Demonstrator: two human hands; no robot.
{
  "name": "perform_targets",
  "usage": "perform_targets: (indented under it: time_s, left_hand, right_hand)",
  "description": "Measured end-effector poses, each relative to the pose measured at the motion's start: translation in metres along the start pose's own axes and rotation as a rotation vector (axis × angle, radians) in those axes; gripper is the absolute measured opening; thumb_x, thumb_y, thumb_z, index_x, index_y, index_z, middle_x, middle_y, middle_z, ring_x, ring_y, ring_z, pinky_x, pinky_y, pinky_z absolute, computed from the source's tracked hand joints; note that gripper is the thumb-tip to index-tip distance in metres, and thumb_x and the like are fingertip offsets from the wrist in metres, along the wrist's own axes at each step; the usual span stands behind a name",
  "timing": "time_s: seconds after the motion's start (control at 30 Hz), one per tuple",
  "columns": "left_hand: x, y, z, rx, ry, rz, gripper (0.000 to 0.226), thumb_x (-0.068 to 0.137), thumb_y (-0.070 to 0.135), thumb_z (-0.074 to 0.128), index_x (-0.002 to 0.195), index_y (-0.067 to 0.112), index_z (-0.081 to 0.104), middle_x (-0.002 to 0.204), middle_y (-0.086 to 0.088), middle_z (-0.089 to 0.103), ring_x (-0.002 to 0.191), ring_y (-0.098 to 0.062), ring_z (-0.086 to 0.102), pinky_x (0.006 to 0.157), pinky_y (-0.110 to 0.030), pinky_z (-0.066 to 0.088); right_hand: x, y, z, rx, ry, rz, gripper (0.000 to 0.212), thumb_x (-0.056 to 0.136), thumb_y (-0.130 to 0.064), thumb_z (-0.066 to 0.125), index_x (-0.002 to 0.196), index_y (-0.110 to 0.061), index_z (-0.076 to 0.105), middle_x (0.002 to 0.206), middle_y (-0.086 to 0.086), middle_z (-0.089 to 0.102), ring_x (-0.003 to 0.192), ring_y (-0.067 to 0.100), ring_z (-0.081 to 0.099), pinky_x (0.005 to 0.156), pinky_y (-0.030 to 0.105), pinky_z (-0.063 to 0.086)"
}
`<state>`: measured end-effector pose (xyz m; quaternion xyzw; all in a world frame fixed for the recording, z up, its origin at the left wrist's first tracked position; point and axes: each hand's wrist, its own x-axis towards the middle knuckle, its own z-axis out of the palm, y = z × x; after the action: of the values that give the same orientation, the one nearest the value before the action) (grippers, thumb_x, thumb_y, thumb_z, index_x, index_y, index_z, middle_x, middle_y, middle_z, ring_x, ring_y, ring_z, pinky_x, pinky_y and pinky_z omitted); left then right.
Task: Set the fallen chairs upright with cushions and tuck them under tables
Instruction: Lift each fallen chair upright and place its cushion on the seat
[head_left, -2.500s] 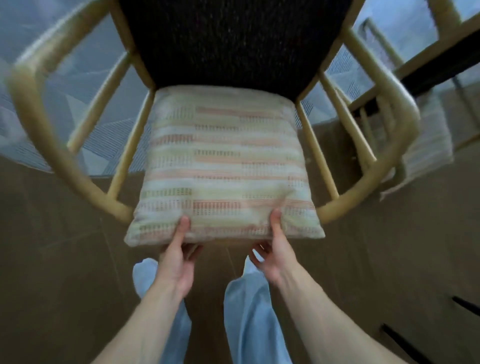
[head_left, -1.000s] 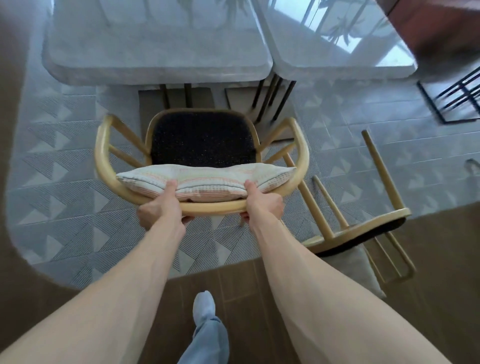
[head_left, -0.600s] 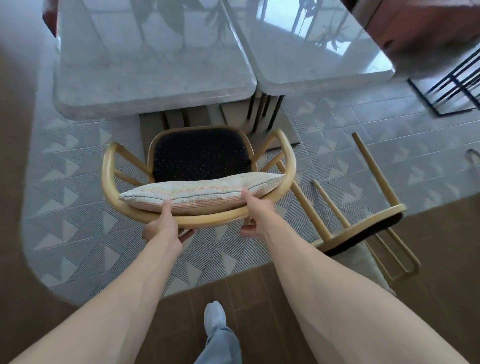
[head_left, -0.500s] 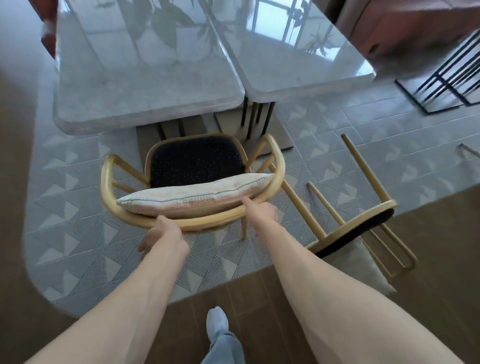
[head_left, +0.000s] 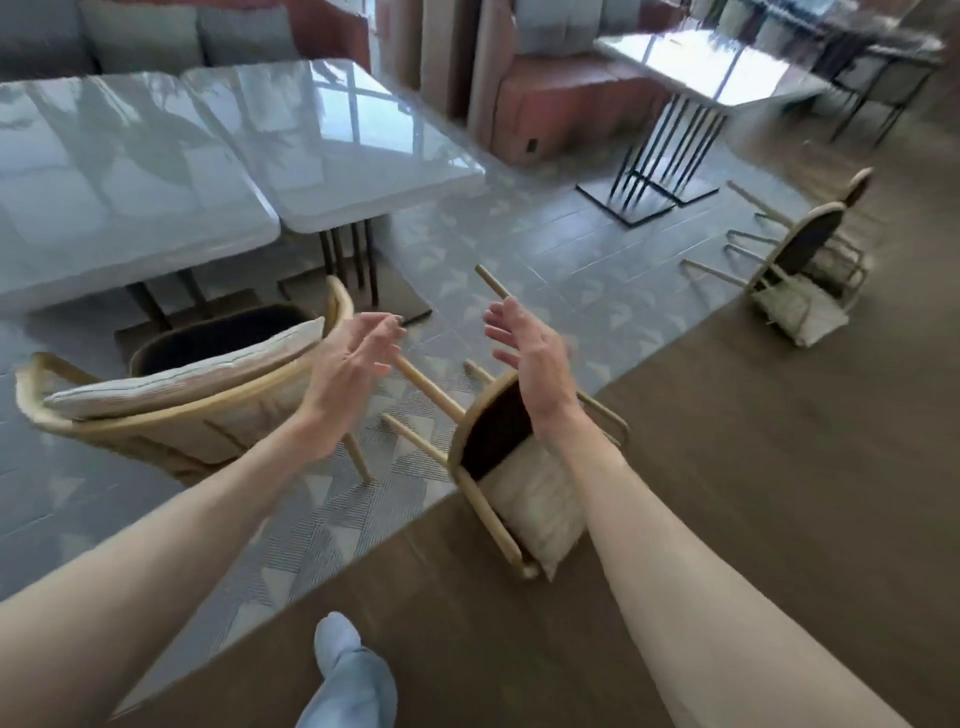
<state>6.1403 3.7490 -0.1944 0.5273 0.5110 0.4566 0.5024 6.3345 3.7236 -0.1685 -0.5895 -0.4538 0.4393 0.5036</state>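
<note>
An upright wooden armchair (head_left: 171, 415) with a dark seat and a striped cushion (head_left: 182, 371) across its back rail stands at the left, in front of the marble table (head_left: 119, 182). A second chair (head_left: 488, 415) lies fallen on its side in the middle, legs pointing away, its pale cushion (head_left: 540, 504) under it on the floor. My left hand (head_left: 353, 364) and my right hand (head_left: 530, 348) hover above the fallen chair, fingers relaxed and holding nothing.
Another fallen chair (head_left: 800, 260) with a cushion (head_left: 795, 314) lies at the far right near a small table (head_left: 701, 67) on black legs. A red bench (head_left: 566, 98) is at the back. Patterned grey tile meets brown wood floor.
Both hands have let go of the armchair's back rail and swung right over the fallen chair. The view has lifted and turned right; the armchair now sits at the left.
</note>
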Motion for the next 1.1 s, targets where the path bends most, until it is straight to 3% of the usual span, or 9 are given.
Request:
perform_targets:
  time_s: [0.13, 0.33, 0.53, 0.73, 0.87, 1.0, 1.1]
  left_hand:
    - [-0.029, 0.055, 0.081, -0.077, -0.019, 0.126, 0.030, 0.108, 0.027, 0.041, 0.118, 0.008, 0.063, 0.120, -0.017, 0.068, 0.107, -0.031, 0.066, 0.093, -0.044, 0.053]
    - [-0.036, 0.122, 0.179, -0.233, -0.091, 0.275, 0.052, 0.100, 0.042, 0.038, 0.123, 0.002, 0.062, 0.119, -0.018, 0.069, 0.104, -0.028, 0.066, 0.091, -0.039, 0.053]
    - [0.031, 0.138, 0.252, -0.248, -0.116, 0.348, 0.050, 0.101, 0.042, 0.038, 0.124, 0.005, 0.061, 0.121, -0.014, 0.069, 0.110, -0.033, 0.065, 0.095, -0.045, 0.052]
    - [0.113, 0.126, 0.344, -0.319, -0.058, 0.258, 0.044, 0.100, 0.043, 0.037, 0.118, 0.010, 0.060, 0.119, -0.015, 0.069, 0.104, -0.030, 0.067, 0.095, -0.051, 0.052]
    - [0.142, 0.114, 0.383, -0.338, -0.030, 0.195, 0.039, 0.098, 0.043, 0.039, 0.112, 0.014, 0.062, 0.115, -0.012, 0.069, 0.101, -0.027, 0.067, 0.095, -0.051, 0.051]
    - [0.175, 0.103, 0.403, -0.305, 0.045, 0.169, 0.050, 0.096, 0.043, 0.038, 0.118, 0.003, 0.058, 0.116, -0.015, 0.068, 0.100, -0.029, 0.065, 0.094, -0.053, 0.051]
    - [0.196, 0.084, 0.415, -0.276, 0.139, 0.159, 0.050, 0.097, 0.041, 0.037, 0.119, 0.001, 0.058, 0.115, -0.016, 0.068, 0.100, -0.029, 0.065, 0.093, -0.052, 0.051]
  right_hand:
    - [-0.039, -0.042, -0.105, 0.040, 0.133, -0.084, 0.050, 0.108, -0.043, 0.038, 0.131, -0.007, 0.064, 0.128, 0.007, 0.069, 0.120, 0.020, 0.065, 0.111, 0.048, 0.046]
    - [-0.037, -0.088, -0.182, 0.081, 0.226, -0.251, 0.061, 0.099, -0.055, 0.040, 0.134, -0.011, 0.063, 0.127, -0.001, 0.072, 0.119, 0.012, 0.067, 0.109, 0.041, 0.049]
    - [0.026, -0.100, -0.240, 0.018, 0.189, -0.348, 0.054, 0.099, -0.052, 0.042, 0.128, -0.014, 0.067, 0.120, -0.003, 0.075, 0.115, 0.010, 0.069, 0.108, 0.043, 0.050]
    - [0.108, -0.085, -0.310, -0.057, 0.161, -0.250, 0.059, 0.096, -0.055, 0.044, 0.126, -0.009, 0.067, 0.120, 0.004, 0.074, 0.114, 0.016, 0.069, 0.108, 0.046, 0.050]
    - [0.153, -0.066, -0.339, -0.016, 0.151, -0.170, 0.045, 0.103, -0.046, 0.041, 0.121, -0.014, 0.068, 0.119, 0.006, 0.074, 0.114, 0.020, 0.069, 0.108, 0.049, 0.049]
    - [0.201, -0.050, -0.354, 0.001, 0.108, -0.149, 0.056, 0.097, -0.052, 0.043, 0.125, -0.009, 0.067, 0.120, 0.005, 0.075, 0.114, 0.020, 0.070, 0.107, 0.048, 0.050]
    - [0.244, -0.031, -0.364, 0.003, 0.023, -0.121, 0.047, 0.106, -0.042, 0.042, 0.124, -0.007, 0.068, 0.118, 0.007, 0.075, 0.113, 0.021, 0.070, 0.107, 0.049, 0.049]
